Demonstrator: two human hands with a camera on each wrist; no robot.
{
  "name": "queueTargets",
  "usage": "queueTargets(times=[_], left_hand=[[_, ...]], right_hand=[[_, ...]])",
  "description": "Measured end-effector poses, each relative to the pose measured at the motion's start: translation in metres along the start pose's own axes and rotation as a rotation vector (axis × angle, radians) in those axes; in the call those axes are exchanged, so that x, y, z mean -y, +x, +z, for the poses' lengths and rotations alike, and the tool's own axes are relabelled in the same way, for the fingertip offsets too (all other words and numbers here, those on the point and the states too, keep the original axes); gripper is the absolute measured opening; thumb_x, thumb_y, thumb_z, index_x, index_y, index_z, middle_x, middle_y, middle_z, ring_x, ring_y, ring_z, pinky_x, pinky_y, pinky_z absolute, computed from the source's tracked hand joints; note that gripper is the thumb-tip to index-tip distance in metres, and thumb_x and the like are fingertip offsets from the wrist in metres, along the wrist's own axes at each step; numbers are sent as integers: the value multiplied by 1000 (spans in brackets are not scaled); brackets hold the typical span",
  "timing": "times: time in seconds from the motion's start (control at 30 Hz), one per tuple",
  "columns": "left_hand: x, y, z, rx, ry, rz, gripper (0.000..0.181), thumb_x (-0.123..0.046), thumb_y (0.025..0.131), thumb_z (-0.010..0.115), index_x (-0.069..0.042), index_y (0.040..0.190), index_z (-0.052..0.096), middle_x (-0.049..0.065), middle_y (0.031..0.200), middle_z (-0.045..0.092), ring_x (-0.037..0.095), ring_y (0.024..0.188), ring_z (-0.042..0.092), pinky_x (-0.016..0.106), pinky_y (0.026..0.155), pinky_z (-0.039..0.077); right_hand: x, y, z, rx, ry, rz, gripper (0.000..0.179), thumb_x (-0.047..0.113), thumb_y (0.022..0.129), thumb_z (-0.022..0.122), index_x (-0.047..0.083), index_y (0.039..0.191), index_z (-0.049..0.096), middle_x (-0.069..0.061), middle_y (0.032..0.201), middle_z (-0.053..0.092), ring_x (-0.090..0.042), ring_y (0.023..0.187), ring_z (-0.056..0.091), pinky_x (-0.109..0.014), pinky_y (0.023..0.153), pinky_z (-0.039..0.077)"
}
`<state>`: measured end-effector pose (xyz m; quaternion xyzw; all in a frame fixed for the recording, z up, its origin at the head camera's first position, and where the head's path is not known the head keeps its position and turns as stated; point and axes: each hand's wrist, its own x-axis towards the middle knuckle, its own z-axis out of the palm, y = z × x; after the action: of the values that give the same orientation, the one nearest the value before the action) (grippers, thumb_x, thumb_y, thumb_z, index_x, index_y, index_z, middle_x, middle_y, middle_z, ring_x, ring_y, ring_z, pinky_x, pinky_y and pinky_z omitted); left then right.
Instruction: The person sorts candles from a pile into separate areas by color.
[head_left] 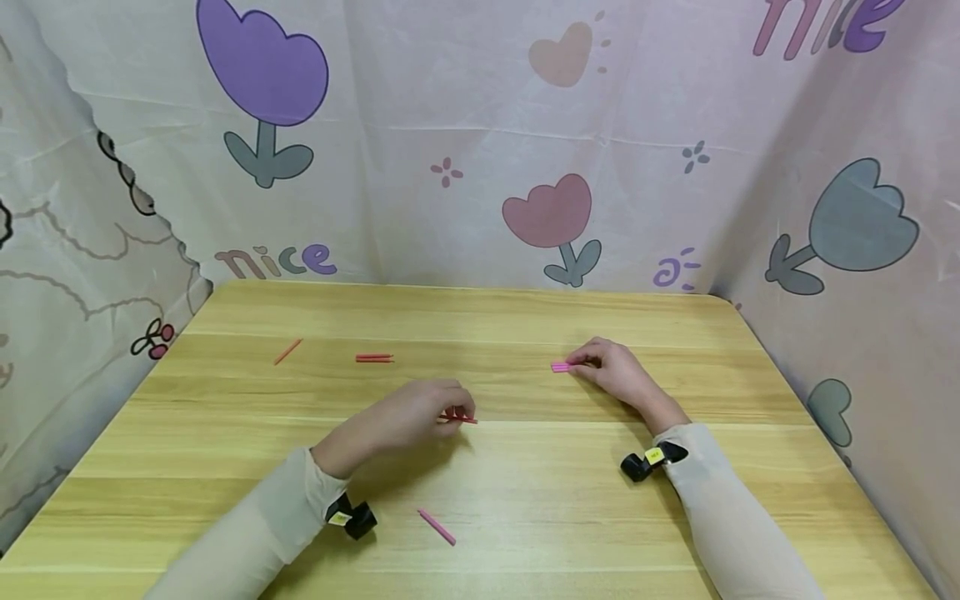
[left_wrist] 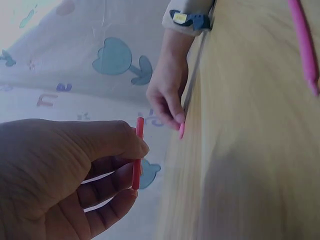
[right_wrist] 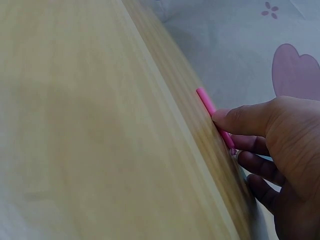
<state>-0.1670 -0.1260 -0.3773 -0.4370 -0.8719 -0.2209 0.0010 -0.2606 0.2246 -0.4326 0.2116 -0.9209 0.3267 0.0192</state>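
Note:
My left hand [head_left: 408, 417] pinches a thin red candle [left_wrist: 137, 160] between thumb and fingers, over the middle of the table. At the back right, my right hand [head_left: 611, 371] has thumb and fingers on pink candles [head_left: 560, 367] lying low at the tabletop. In the head view two pink ends show side by side there; the right wrist view shows one pink candle [right_wrist: 207, 102] under the thumb, its wick end toward the fingers. A lone pink candle [head_left: 437, 527] lies nearer the front, below the left hand.
Two red candles [head_left: 374, 358] lie parallel behind the left hand. Farther left rests a single orange-red candle [head_left: 288, 352], at a slant. The wooden table [head_left: 562, 517] ends at a patterned cloth [head_left: 420, 217] behind and at the sides.

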Motion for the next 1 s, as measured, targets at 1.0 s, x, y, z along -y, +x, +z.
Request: queueTargets(times=[1.0], left_hand=[[72,-23,-24,-56,-41,-281,14,-2,87,71,-9,99,71,-4,89,65,13,81,58,35,75,52]], right_hand=[[17,-3,-7,12,-6,-31,25,21,89,74,10,112,71,-2,108,64,-23,103,59,-43,92,49]])
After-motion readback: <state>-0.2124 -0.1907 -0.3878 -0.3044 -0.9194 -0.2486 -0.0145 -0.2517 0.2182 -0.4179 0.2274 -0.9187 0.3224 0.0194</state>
